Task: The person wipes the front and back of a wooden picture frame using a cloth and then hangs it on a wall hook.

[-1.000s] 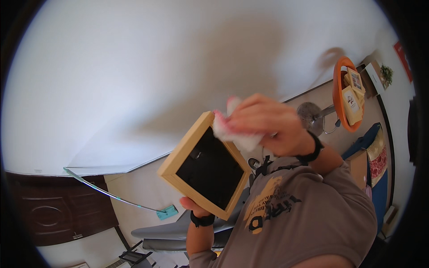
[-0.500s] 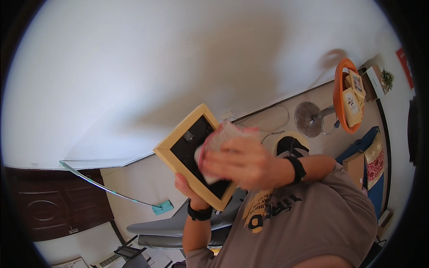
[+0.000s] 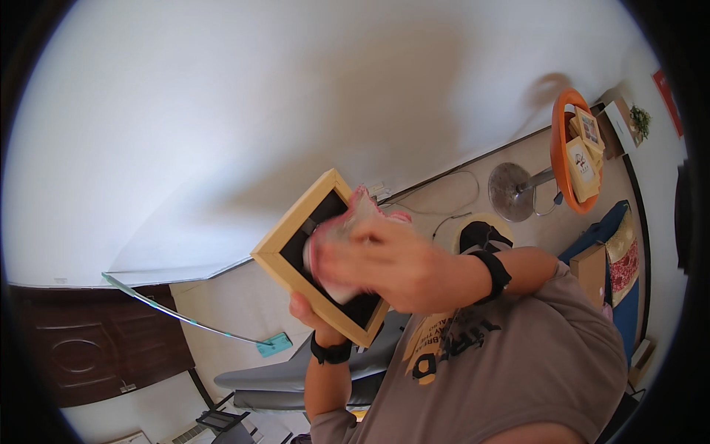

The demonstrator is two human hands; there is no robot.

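Observation:
A light wooden picture frame [image 3: 285,235] is tilted in front of me, its black backing [image 3: 294,250] facing me. My left hand [image 3: 309,312] grips its lower edge, the thumb on the wood and the other fingers hidden behind. A white cloth with a pink-red border [image 3: 362,211] is bunched under my right hand [image 3: 392,263]. That hand is closed on the cloth and presses it against the backing; its fingers are blurred. The cloth hides much of the backing, while a small metal piece near the upper left part still shows in part.
An orange round stool [image 3: 560,159] at the right carries several wooden picture frames [image 3: 583,166]. A flat mop [image 3: 275,344] leans at the left near a dark brown door [image 3: 74,348]. Cables [image 3: 451,214] lie on the floor by the white wall. A grey padded seat [image 3: 296,374] is below.
My right hand and the cloth have slid a little to the left across the backing, covering more of it. The left hand keeps the picture frame in nearly the same place.

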